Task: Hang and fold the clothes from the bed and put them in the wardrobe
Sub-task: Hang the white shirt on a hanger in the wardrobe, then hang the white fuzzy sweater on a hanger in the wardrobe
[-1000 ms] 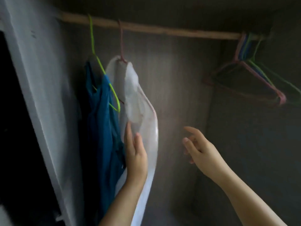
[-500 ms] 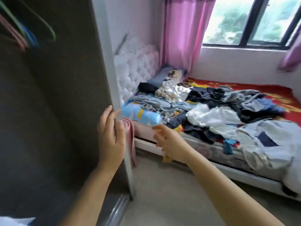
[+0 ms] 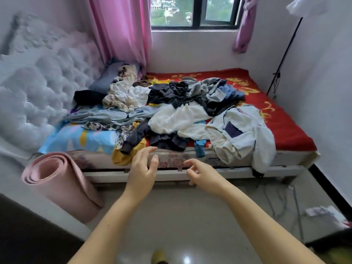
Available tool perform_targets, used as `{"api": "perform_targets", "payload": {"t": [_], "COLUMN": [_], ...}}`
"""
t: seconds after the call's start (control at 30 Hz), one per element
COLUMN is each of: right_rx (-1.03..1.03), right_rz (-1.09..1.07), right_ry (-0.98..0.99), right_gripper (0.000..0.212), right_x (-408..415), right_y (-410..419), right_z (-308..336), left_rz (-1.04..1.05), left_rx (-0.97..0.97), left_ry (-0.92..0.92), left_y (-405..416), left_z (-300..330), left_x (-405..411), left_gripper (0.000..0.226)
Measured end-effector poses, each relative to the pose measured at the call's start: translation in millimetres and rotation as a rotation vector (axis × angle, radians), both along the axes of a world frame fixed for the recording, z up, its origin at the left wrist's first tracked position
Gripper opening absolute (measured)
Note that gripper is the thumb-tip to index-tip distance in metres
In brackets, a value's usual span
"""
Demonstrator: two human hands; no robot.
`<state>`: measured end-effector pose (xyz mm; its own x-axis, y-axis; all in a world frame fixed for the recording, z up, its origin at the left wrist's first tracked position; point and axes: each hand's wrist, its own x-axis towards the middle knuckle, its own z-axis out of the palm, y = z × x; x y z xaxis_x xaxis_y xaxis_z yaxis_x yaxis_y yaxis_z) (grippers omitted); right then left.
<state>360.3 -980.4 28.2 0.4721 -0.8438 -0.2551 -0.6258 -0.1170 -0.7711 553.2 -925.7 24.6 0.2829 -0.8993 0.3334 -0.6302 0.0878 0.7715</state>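
While both hands hover empty, clothes lie just beyond

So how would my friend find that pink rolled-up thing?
Start at the bed under the window. Go to the headboard end and look down at the floor. The rolled mat leans there, the only pink spiral roll, not loose like the clothes.

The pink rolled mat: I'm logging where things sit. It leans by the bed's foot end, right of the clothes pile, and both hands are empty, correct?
Not quite. The head view shows the pink rolled mat at the headboard end, left of the clothes pile, not at the foot end. The rest holds: the left hand and right hand are both empty.
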Motion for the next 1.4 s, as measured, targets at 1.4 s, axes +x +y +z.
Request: {"api": "perform_targets", "payload": {"t": [1.4], "right_rx": [0.047], "right_rz": [0.500], "right_ry": [0.614], "right_gripper": [0.065], "right_x": [144], "right_y": [-715], "right_z": [-285], "left_rz": [-0.021], "left_rx": [1.208], "left_ry": [-0.523], "left_y": [-637], "left_z": [-287], "left_x": [173], "left_gripper": [0.071]}}
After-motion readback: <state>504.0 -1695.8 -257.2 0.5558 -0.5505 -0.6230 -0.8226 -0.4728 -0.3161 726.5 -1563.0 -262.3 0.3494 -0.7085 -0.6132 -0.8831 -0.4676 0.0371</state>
